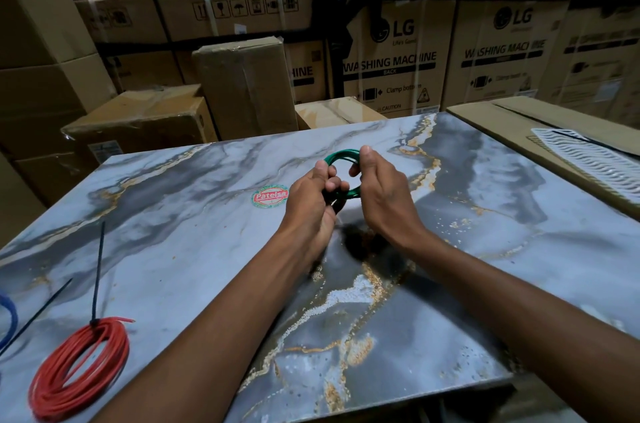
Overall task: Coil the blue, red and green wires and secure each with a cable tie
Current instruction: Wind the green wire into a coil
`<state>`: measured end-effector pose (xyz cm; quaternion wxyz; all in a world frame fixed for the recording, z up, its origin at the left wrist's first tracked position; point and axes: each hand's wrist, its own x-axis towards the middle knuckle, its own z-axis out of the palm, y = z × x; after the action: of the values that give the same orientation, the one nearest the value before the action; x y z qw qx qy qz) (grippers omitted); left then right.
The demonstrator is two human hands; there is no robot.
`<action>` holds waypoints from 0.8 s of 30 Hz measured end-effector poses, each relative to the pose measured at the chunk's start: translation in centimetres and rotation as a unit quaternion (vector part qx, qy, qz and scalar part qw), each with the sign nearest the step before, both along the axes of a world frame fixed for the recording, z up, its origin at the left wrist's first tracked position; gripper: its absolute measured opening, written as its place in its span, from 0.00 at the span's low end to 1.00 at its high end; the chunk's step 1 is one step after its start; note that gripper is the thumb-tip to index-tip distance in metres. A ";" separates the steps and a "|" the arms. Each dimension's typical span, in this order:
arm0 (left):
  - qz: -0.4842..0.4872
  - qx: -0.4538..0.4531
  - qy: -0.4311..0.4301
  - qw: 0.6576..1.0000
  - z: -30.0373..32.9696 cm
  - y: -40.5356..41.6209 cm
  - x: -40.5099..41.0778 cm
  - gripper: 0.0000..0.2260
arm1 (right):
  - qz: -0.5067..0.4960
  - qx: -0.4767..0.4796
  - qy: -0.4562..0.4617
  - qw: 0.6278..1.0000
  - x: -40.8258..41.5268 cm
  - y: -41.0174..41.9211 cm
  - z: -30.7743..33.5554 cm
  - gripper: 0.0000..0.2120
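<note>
Above the bench point(207, 249), the left hand point(311, 190) and right hand point(381, 187) each grip opposite sides of the green coil point(341, 155). Light and springy, it likely needs pinching across all loops while tying.

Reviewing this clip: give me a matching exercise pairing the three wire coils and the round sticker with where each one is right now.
Things:
1. green wire coil
2. red wire coil
3. blue wire coil
4. round sticker

Places:
A. cut off by the picture's left edge
B. stuck to the marble-pattern table, just left of the left hand
C. held above the table between the left hand and the right hand
D. lying near left on the table, black cable tie fastened on it

Pairs: 1-C, 2-D, 3-A, 4-B
</note>
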<state>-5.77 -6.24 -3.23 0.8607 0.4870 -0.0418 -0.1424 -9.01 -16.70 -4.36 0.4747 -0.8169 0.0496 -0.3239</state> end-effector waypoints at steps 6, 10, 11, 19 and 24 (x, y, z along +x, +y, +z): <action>-0.025 0.031 -0.016 0.999 0.0 0.3 0.1 0.15 | 0.072 0.024 0.027 0.997 0.4 -1.1 0.2 0.21; -0.086 0.044 -0.025 0.995 0.5 0.6 -0.3 0.15 | 0.032 -0.010 -0.032 0.999 0.8 -1.6 -0.2 0.19; -0.098 0.044 -0.025 0.994 0.6 0.7 -0.5 0.15 | 0.022 -0.023 -0.041 0.999 0.9 -1.8 -0.3 0.18; -0.127 0.057 0.013 0.990 0.7 0.9 -0.7 0.16 | 0.017 -0.125 -0.056 0.990 1.2 -2.3 -0.9 0.17; -0.163 0.063 -0.003 0.985 0.9 1.7 -0.3 0.13 | 0.021 -0.172 -0.069 0.982 1.4 -2.7 -1.1 0.16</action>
<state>-6.12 -4.49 -2.35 0.7937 0.5272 -0.1140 -0.2814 -7.60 -19.37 -5.42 0.3361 -0.8630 -0.0572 -0.3728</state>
